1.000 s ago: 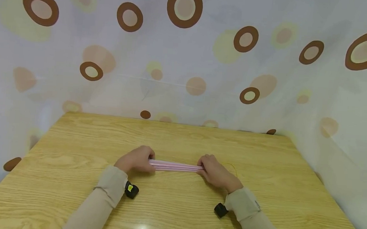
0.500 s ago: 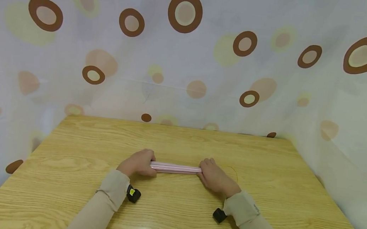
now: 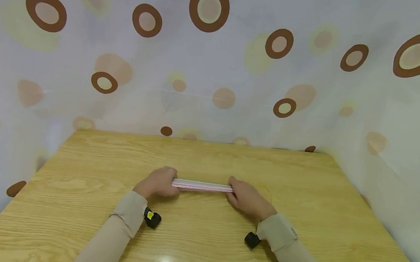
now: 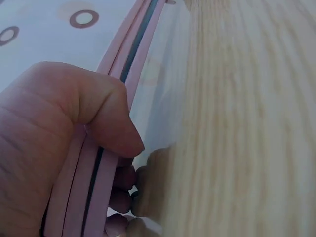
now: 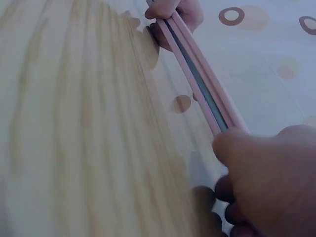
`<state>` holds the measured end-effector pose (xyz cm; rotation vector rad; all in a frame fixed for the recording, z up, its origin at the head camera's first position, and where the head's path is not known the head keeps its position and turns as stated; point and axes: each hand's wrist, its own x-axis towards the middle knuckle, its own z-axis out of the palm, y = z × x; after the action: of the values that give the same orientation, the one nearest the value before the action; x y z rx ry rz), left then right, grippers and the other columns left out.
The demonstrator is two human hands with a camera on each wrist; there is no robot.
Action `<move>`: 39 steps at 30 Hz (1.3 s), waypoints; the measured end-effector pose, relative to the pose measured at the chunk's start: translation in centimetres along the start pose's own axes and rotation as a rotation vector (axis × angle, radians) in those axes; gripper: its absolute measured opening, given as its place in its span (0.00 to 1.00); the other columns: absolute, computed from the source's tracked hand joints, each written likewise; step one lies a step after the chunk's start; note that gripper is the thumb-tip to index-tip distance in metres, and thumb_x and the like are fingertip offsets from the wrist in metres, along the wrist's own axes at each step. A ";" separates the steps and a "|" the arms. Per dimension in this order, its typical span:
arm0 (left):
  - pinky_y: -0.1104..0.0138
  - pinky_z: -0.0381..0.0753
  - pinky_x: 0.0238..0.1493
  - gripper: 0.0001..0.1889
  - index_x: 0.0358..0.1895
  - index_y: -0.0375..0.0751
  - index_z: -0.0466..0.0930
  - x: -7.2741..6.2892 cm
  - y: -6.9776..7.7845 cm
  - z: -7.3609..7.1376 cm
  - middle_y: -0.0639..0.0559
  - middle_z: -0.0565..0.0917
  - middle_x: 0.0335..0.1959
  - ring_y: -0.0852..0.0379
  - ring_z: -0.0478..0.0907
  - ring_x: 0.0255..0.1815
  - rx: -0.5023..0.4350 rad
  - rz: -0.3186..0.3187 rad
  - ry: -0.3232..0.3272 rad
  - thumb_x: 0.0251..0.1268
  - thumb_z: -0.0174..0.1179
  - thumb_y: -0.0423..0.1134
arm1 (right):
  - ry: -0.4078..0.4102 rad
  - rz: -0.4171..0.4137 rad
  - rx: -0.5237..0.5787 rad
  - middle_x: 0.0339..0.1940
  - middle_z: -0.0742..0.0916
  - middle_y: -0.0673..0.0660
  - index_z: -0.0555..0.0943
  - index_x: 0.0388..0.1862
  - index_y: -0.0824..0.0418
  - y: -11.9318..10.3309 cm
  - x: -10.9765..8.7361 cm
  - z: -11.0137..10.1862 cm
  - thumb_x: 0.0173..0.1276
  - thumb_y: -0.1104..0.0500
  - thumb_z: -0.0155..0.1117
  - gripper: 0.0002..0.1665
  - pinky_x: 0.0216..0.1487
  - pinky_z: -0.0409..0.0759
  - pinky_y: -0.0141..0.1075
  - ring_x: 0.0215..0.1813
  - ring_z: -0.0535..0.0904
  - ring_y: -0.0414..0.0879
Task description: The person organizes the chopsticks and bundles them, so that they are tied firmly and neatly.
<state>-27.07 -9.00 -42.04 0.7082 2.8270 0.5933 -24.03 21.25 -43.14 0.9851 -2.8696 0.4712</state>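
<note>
Your long pink bundle (image 3: 202, 186), straight narrow strips side by side, dark grey-green line lengthwise between them, roughly level, crosswise before you, over the wooden table (image 3: 195, 235), one end in your left hand (image 3: 158, 182), other in your right hand (image 3: 250, 199)

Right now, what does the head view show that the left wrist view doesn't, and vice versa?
Only the head view shows the left sleeve, the right sleeve and the black wrist cameras.
Only the left wrist view shows a dark strip between pink layers and fingertips below the thumb.
Both show the left hand gripping the pink bundle, the table and the patterned backdrop.
</note>
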 end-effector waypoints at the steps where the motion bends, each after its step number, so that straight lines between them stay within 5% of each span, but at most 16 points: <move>1: 0.66 0.64 0.26 0.08 0.23 0.43 0.73 0.0 0.0 -0.1 0.54 0.70 0.22 0.58 0.64 0.23 0.010 0.005 0.009 0.46 0.63 0.39 | -0.017 -0.001 0.047 0.22 0.71 0.47 0.67 0.39 0.58 0.1 0.1 -0.1 0.73 0.60 0.55 0.06 0.27 0.65 0.30 0.23 0.62 0.37; 8: 0.68 0.58 0.22 0.14 0.14 0.48 0.67 -0.2 0.3 -0.3 0.58 0.63 0.14 0.60 0.58 0.18 -0.017 0.039 -0.008 0.48 0.62 0.40 | -0.076 0.020 0.311 0.23 0.71 0.47 0.68 0.39 0.56 0.6 0.2 -0.6 0.72 0.53 0.58 0.10 0.26 0.63 0.29 0.20 0.58 0.34; 13: 0.69 0.57 0.21 0.12 0.15 0.48 0.68 0.0 0.6 0.1 0.58 0.63 0.14 0.62 0.57 0.16 -0.081 0.054 -0.051 0.49 0.61 0.39 | 0.001 0.047 0.417 0.17 0.68 0.46 0.70 0.36 0.54 0.7 0.0 -0.6 0.69 0.50 0.62 0.12 0.21 0.61 0.29 0.16 0.55 0.32; 18: 0.69 0.61 0.22 0.10 0.18 0.45 0.75 0.1 0.6 0.0 0.58 0.68 0.16 0.62 0.60 0.17 -0.108 0.071 -0.048 0.51 0.65 0.40 | 0.096 0.069 0.541 0.19 0.79 0.55 0.77 0.34 0.56 0.7 0.3 -0.8 0.70 0.57 0.62 0.05 0.22 0.70 0.30 0.15 0.65 0.34; 20: 0.70 0.61 0.22 0.09 0.19 0.44 0.77 0.2 0.3 0.1 0.58 0.70 0.16 0.62 0.60 0.17 -0.126 0.102 -0.046 0.52 0.66 0.39 | 0.102 0.103 0.592 0.25 0.82 0.61 0.79 0.35 0.59 0.6 0.3 -1.1 0.72 0.58 0.59 0.06 0.22 0.72 0.31 0.17 0.69 0.37; 23: 0.71 0.63 0.23 0.09 0.20 0.44 0.78 0.3 -0.2 0.3 0.58 0.72 0.17 0.63 0.61 0.17 -0.171 0.170 -0.026 0.53 0.66 0.38 | 0.110 0.132 0.661 0.21 0.80 0.66 0.81 0.37 0.64 -0.5 0.2 -2.3 0.75 0.60 0.53 0.11 0.20 0.73 0.35 0.15 0.71 0.45; 27: 0.72 0.65 0.24 0.09 0.21 0.44 0.79 0.5 -0.3 0.3 0.59 0.72 0.16 0.64 0.63 0.18 -0.234 0.223 0.001 0.53 0.68 0.39 | 0.167 0.216 0.752 0.14 0.75 0.66 0.79 0.38 0.70 -1.2 0.2 -3.2 0.77 0.62 0.48 0.15 0.16 0.70 0.36 0.12 0.69 0.53; 33: 0.72 0.64 0.24 0.11 0.22 0.44 0.79 0.6 0.3 0.2 0.60 0.71 0.16 0.65 0.63 0.18 -0.262 0.226 0.012 0.51 0.72 0.42 | 0.358 0.443 0.905 0.17 0.75 0.55 0.74 0.42 0.74 0.0 0.9 -1.5 0.77 0.56 0.49 0.19 0.14 0.63 0.32 0.12 0.65 0.40; 39: 0.72 0.67 0.22 0.10 0.24 0.44 0.81 0.4 0.9 0.1 0.59 0.74 0.17 0.65 0.66 0.18 -0.269 0.222 -0.038 0.49 0.74 0.41 | 0.368 0.495 0.846 0.25 0.76 0.53 0.76 0.43 0.74 -0.7 1.2 -1.2 0.77 0.55 0.50 0.20 0.16 0.65 0.31 0.13 0.64 0.39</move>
<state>-27.00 -8.05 -41.78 0.9716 2.5818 0.9619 -24.56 20.42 -41.62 0.1366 -2.5184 1.7726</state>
